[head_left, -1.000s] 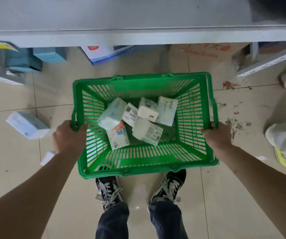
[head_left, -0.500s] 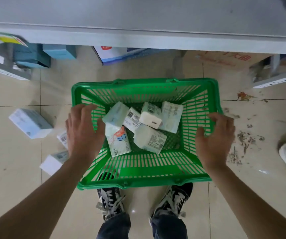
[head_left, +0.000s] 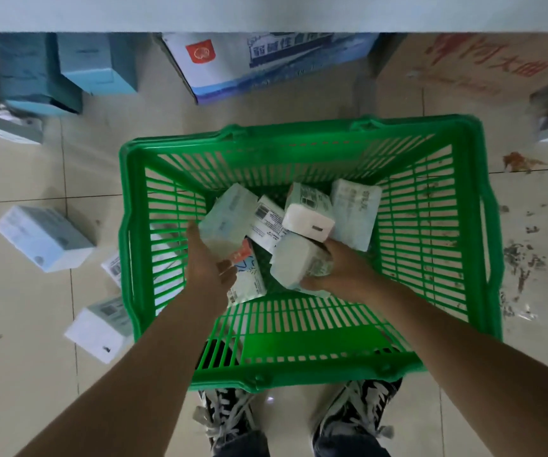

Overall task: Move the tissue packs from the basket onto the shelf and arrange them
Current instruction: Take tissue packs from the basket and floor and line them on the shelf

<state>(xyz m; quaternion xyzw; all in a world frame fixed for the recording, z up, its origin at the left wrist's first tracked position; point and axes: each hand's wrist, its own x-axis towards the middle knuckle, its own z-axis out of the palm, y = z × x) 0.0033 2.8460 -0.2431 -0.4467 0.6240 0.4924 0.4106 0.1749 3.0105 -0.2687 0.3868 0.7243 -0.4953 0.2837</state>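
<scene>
Tiled floor [head_left: 28,374] fills the head view, scattered with crumbs at 3 o'clock and with loose white boxes [head_left: 43,237] at 9 o'clock. Across 12 o'clock runs the pale front edge of the shelf [head_left: 266,11], with cartons stored on the floor beneath it. A green basket [head_left: 431,367] sits on the floor at the centre, just ahead of the person's shoes [head_left: 229,413].

Six or so tissue packs lie in a loose heap on the basket's floor, toward its 12 o'clock wall. Both arms reach down into it. At the heap's 9 o'clock side, the left hand [head_left: 205,258] has its fingers wrapped around a pale blue-green pack [head_left: 228,216], with the thumb near a pack bearing an orange mark [head_left: 244,275]. At 5 o'clock of the heap, the right hand [head_left: 342,272] has its fingers curled around a white pack [head_left: 295,258]. A pack with a plain white end [head_left: 309,222] leans against it, and another pack [head_left: 355,214] stands at 1 o'clock.

By my reading, this is the first pick-up: both hands hold a pack, nothing is on the shelf yet. Next, both packs need lifting clear of the rim without dragging neighbours along, then carrying up and forward to 12 o'clock. The soft wrappers will likely give under a firm squeeze.
</scene>
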